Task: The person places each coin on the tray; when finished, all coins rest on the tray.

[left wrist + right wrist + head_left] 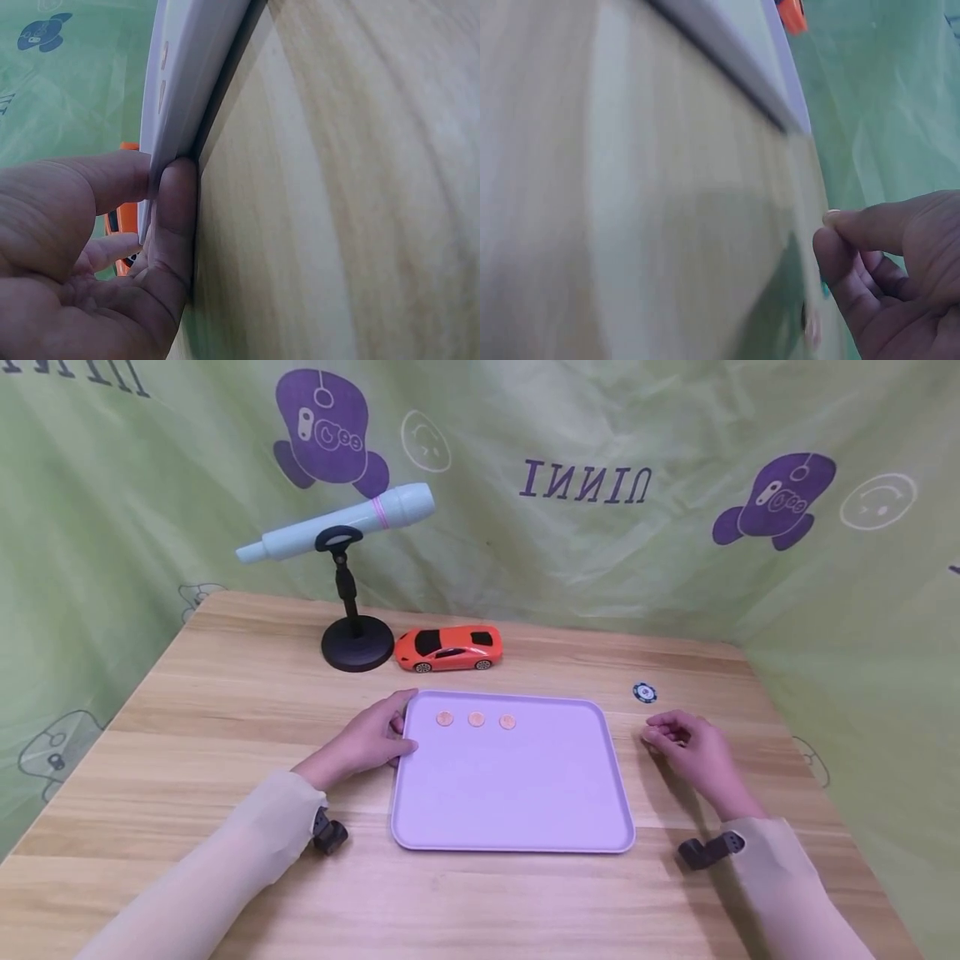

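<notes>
Left hand point(371, 743) grips the tray point(517, 810) edge; right hand point(690, 747), fingers curled, whether holding anything unclear, near a chip point(644, 692).

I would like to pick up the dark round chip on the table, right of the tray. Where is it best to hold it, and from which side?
Probably from above, pinching opposite points of the rim of the chip. It lies flat on the table, so no face is free to grasp. The right hand is nearest, just in front of it; the tray stands apart on the left, leaving room for fingertips.
</notes>
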`<control>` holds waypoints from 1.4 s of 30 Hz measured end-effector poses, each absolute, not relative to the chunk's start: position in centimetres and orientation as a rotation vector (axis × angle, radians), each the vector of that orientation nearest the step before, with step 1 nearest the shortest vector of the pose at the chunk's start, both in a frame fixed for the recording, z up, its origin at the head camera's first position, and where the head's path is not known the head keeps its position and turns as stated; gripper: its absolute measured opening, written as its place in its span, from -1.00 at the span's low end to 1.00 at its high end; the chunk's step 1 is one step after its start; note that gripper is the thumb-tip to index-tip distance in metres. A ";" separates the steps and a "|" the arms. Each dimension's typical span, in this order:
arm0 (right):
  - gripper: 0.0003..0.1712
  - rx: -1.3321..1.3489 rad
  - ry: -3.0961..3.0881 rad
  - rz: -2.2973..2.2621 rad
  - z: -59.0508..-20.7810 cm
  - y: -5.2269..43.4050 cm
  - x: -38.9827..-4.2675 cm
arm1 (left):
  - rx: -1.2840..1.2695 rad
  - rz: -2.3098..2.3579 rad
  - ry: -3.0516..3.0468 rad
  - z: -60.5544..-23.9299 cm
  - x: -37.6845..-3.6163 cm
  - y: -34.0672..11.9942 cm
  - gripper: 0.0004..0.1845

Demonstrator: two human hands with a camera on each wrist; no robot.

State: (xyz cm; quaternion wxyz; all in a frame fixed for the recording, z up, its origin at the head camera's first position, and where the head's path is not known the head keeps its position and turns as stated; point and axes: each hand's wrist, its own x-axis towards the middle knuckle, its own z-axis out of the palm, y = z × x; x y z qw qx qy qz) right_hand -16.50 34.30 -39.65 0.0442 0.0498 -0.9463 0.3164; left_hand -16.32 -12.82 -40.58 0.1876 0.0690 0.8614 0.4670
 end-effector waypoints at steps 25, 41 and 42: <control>-0.77 0.474 -2.960 1.354 -39.6 23.3 -21.1 | 0.196 1.324 2.419 -40.6 -16.6 -12.9 -0.11; -0.83 0.475 -3.009 1.313 -40.5 21.0 -20.8 | 0.191 1.335 2.414 -40.9 -16.3 -12.9 -0.11; -0.83 0.473 -3.017 1.292 -40.4 20.9 -20.8 | 0.189 1.336 2.415 -40.9 -16.3 -12.9 -0.11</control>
